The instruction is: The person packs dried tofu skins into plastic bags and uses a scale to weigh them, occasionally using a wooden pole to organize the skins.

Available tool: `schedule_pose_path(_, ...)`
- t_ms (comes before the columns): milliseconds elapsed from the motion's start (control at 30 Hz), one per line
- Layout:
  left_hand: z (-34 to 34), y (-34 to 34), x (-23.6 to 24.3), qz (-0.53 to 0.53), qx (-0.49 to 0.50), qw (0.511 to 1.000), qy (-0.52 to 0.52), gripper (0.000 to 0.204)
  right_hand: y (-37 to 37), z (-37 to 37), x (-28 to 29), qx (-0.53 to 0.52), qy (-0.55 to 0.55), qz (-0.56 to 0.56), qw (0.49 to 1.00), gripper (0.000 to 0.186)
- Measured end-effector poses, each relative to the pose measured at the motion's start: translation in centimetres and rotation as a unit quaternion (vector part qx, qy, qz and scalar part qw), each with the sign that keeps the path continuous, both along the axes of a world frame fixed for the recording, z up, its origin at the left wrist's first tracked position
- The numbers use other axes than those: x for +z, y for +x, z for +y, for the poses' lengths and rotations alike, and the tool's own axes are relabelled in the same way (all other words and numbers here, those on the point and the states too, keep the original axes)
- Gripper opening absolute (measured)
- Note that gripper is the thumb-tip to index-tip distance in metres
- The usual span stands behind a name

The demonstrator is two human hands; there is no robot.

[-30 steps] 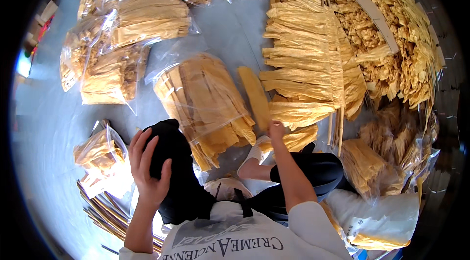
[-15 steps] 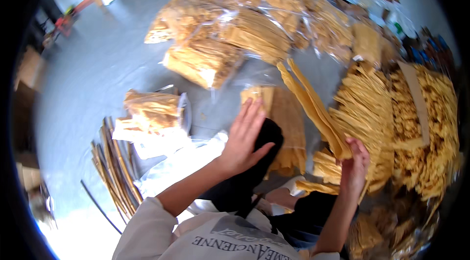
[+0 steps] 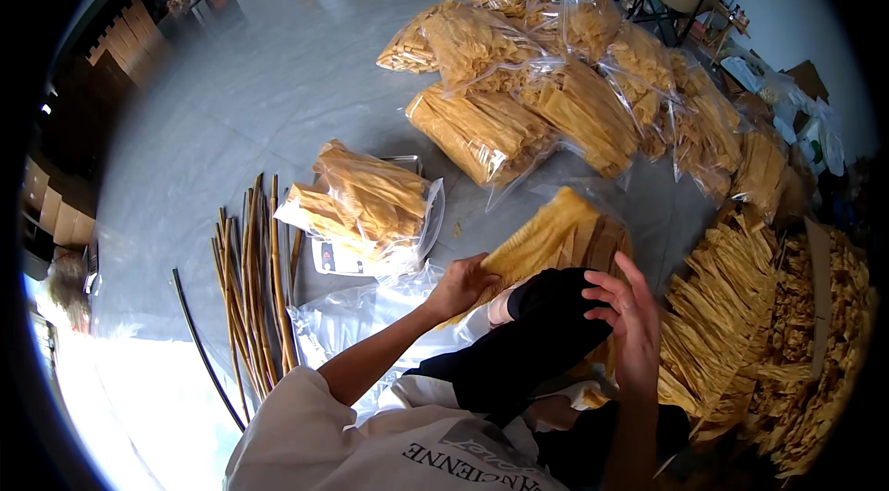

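My left grip [image 3: 462, 289] pinches the sheet [image 3: 542, 227] at its near end; my right grip [image 3: 633, 320] is spread. One-sided tugging could tear the sheet.

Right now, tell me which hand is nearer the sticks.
Left. The left hand is right of the sticks, apart from them; the right hand is farther right, by the raised knee.

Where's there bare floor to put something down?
Bare grey floor spreads left of the bagged pile, beyond the sticks. A narrow gap also separates that pile from the single filled bag. It's crowded at lower right, with stacked yellow strips.
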State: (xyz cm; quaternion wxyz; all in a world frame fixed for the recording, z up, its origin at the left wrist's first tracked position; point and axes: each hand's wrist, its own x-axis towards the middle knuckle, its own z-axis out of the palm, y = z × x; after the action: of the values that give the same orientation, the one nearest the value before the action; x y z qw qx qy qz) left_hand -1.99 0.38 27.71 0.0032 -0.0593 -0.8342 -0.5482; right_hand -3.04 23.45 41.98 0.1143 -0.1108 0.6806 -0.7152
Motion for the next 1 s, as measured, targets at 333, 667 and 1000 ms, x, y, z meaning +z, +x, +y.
schedule_pose_path(333,-5.9,2.5,-17.6,-0.355,0.221,0.853,0.314,0.027,-1.8,-3.7,-4.7,-0.040,0.426,0.377,0.821,0.035)
schedule_pose_path(667,-4.0,2.8,-15.9,-0.316,0.366,0.848,0.219,0.024,-1.8,-3.4,-5.8,-0.040,0.449,0.391,0.802,0.027)
schedule_pose_path(1000,-4.5,3.8,-15.8,-0.286,0.339,0.846,0.297,0.025,-1.5,-2.8,-6.0,-0.052,0.445,0.394,0.802,0.025)
